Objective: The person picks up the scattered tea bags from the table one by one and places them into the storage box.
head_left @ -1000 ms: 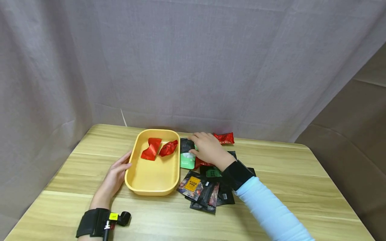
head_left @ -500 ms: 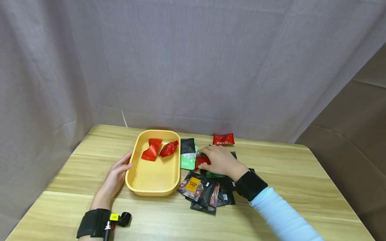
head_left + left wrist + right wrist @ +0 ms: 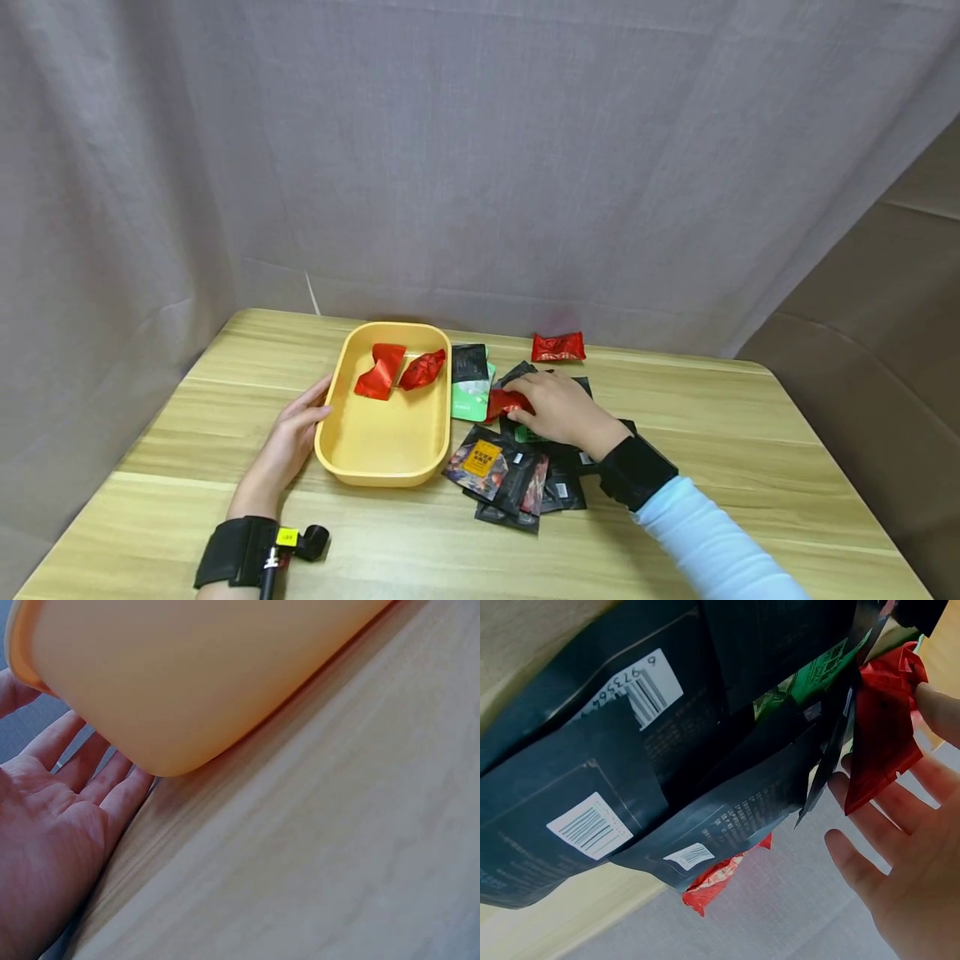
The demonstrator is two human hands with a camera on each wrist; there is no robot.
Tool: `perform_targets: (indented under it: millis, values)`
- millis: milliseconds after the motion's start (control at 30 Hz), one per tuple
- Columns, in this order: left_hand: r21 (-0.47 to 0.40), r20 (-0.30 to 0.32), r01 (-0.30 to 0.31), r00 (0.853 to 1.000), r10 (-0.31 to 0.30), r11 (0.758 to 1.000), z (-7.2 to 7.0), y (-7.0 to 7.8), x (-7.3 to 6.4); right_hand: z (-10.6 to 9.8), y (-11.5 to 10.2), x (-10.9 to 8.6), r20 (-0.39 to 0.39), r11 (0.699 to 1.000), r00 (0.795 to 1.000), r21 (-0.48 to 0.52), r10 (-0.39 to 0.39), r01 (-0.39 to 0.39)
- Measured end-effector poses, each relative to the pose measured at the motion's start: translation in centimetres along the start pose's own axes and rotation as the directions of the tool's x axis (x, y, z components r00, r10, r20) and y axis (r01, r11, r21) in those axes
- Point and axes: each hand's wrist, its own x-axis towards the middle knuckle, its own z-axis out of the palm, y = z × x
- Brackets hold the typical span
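Red foil packet point(image 3: 885, 727) is pinched by right hand point(image 3: 561, 408) | yellow rectangular plastic tray point(image 3: 384, 437) is touched by left hand point(image 3: 288, 440), fingers extended

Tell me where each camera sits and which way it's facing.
Head: on the person's head, facing forward and down over the table; left hand and right hand show.
Left wrist: worn there, facing the outside of the yellow tray; left hand shows.
Right wrist: worn there, facing black packets and the held red packet; right hand shows.
Shared: head and left wrist show the tray; head and right wrist, the red packet.
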Motion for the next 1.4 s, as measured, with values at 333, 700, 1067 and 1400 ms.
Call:
perform_targets:
  millis: [333, 700, 1067, 1400]
  values:
    - [0.013, 0.000, 0.013, 1.000, -0.013, 1.000, 0.1, 0.0, 0.0, -0.6, 0.1, -0.3, -0.030, 1.000, 0.999, -0.004, 0.020, -0.020]
    - [0.018, -0.009, 0.012, 1.000, -0.011, 1.000, 0.1, 0.0, -0.1, -3.2, 0.2, 0.3, -0.120, 1.000, 0.992, -0.006, 0.024, -0.025]
    - [0.011, -0.006, 0.005, 1.000, -0.005, 1.000, 0.3, 0.0, -0.1, -4.4, -2.8, 4.1, -0.170, 1.000, 0.985, 0.009, 0.031, -0.030]
    - [0.027, -0.014, 0.031, 0.999, -0.031, 0.999, 0.3, -0.1, -0.1, -3.8, -6.2, 8.6, -0.146, 1.000, 0.989, 0.018, 0.022, -0.020]
